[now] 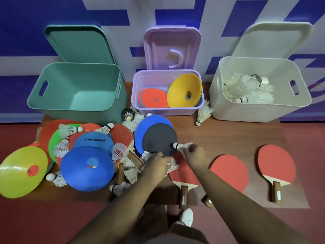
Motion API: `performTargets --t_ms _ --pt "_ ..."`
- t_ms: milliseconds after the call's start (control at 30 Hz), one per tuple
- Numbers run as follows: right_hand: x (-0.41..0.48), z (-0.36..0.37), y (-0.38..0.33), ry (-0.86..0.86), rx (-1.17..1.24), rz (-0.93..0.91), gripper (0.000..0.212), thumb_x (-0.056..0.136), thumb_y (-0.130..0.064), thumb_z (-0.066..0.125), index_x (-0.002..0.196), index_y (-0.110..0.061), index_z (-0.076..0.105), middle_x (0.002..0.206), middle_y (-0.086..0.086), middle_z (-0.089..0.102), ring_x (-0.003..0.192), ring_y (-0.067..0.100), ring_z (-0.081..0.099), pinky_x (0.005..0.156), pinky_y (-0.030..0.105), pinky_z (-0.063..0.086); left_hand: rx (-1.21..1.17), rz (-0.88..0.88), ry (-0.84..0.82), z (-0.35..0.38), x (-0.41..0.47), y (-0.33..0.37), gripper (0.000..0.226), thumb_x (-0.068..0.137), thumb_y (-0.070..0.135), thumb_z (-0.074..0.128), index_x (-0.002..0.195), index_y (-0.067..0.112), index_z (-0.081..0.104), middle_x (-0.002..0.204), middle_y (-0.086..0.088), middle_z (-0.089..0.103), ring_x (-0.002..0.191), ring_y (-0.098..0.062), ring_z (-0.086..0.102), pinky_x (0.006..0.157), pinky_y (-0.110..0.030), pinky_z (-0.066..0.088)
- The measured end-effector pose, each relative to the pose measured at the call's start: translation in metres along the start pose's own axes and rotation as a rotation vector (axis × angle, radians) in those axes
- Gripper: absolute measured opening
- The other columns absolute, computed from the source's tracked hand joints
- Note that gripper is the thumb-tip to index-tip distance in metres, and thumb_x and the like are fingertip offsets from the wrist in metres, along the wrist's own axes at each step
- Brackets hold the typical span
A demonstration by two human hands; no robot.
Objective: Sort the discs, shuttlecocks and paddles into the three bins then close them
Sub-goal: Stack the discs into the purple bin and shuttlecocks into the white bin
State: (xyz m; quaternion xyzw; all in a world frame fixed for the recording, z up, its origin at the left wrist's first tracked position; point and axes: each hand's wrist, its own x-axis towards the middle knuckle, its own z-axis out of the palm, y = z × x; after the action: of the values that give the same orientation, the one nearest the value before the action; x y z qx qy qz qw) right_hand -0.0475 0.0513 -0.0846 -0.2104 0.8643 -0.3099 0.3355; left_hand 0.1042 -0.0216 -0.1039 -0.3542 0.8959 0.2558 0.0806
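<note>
Right hand [195, 154] pinches a shuttlecock [180, 146], left hand [155, 165] grips other shuttlecocks [173, 167]; best lift both lightly, sparing feathers, toward the white bin [246, 111] upper right.

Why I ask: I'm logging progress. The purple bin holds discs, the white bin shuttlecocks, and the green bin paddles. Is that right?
Not quite. In the head view the green bin is empty; the paddles lie on the table. The purple bin does hold discs and the white bin shuttlecocks.

Green bin [79, 80] empty, purple bin [163, 111] holding discs [184, 88], white bin [237, 111] shuttlecocks [249, 90]
</note>
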Motion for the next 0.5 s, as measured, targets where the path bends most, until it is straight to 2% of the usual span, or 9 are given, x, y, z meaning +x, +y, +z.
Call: performTargets --t_ms 67,133,200,267,333,433,500 --pt "-0.006 -0.016 0.0 0.029 0.021 -0.116 0.017 0.093 -0.023 0.057 0.08 -0.013 0.062 0.067 -0.001 0.061 0.067 0.021 0.058 0.063 0.03 0.04 -0.18 0.03 0.038 -0.006 -0.003 0.001 0.011 0.092 0.023 0.057 0.1 0.018 0.063 0.101 -0.005 0.059 0.093 -0.026 0.058 0.074 -0.033 0.046" --pt "-0.016 -0.035 -0.002 0.031 -0.004 -0.239 0.015 0.096 -0.024 0.055 0.086 -0.014 0.059 0.067 -0.007 0.059 0.062 0.013 0.054 0.059 0.03 0.038 -0.326 0.066 0.031 -0.016 -0.01 0.003 0.01 0.095 0.022 0.055 0.1 0.014 0.059 0.096 0.0 0.061 0.088 -0.02 0.058 0.074 -0.031 0.045" --pt "-0.025 -0.054 -0.006 -0.038 -0.088 -0.376 0.014 0.097 -0.026 0.054 0.091 -0.014 0.058 0.069 -0.003 0.061 0.065 0.017 0.057 0.059 0.032 0.038 -0.456 0.05 -0.015 -0.029 -0.017 0.004 0.006 0.096 0.026 0.054 0.099 0.022 0.057 0.093 0.006 0.064 0.088 -0.013 0.06 0.074 -0.027 0.044" --pt "-0.032 -0.067 -0.011 -0.147 -0.209 -0.497 0.014 0.097 -0.025 0.055 0.099 -0.012 0.06 0.071 -0.005 0.059 0.07 0.024 0.057 0.061 0.032 0.034 -0.656 0.009 -0.017 -0.04 -0.022 0.004 0.001 0.095 0.029 0.056 0.096 0.029 0.056 0.094 0.009 0.065 0.094 -0.009 0.063 0.082 -0.029 0.047" --pt "-0.036 -0.074 -0.02 -0.244 -0.252 -0.573 0.013 0.097 -0.022 0.055 0.102 -0.012 0.06 0.072 -0.012 0.054 0.071 0.016 0.05 0.064 0.027 0.03 -0.819 -0.027 0.006 -0.053 -0.03 0.005 0.009 0.094 0.024 0.059 0.1 0.031 0.058 0.099 0.011 0.065 0.094 0.001 0.063 0.083 -0.024 0.048" --pt "-0.042 -0.074 -0.038 -0.334 -0.225 -0.649 0.008 0.097 -0.02 0.054 0.089 -0.018 0.057 0.075 -0.008 0.057 0.069 0.014 0.049 0.064 0.03 0.036 -1.003 -0.07 0.037 -0.071 -0.044 0.011 0.034 0.093 0.018 0.062 0.119 0.038 0.052 0.094 0.009 0.067 0.07 -0.004 0.063 0.072 -0.022 0.049" --pt "-0.044 -0.065 -0.049 -0.396 -0.227 -0.677 0.011 0.096 -0.019 0.054 0.086 -0.014 0.055 0.077 0.0 0.061 0.072 0.019 0.054 0.068 0.034 0.042 -1.041 -0.132 0.085 -0.081 -0.057 0.009 0.039 0.093 0.025 0.063 0.124 0.043 0.049 0.099 0.012 0.07 0.083 -0.002 0.065 0.081 -0.021 0.049"
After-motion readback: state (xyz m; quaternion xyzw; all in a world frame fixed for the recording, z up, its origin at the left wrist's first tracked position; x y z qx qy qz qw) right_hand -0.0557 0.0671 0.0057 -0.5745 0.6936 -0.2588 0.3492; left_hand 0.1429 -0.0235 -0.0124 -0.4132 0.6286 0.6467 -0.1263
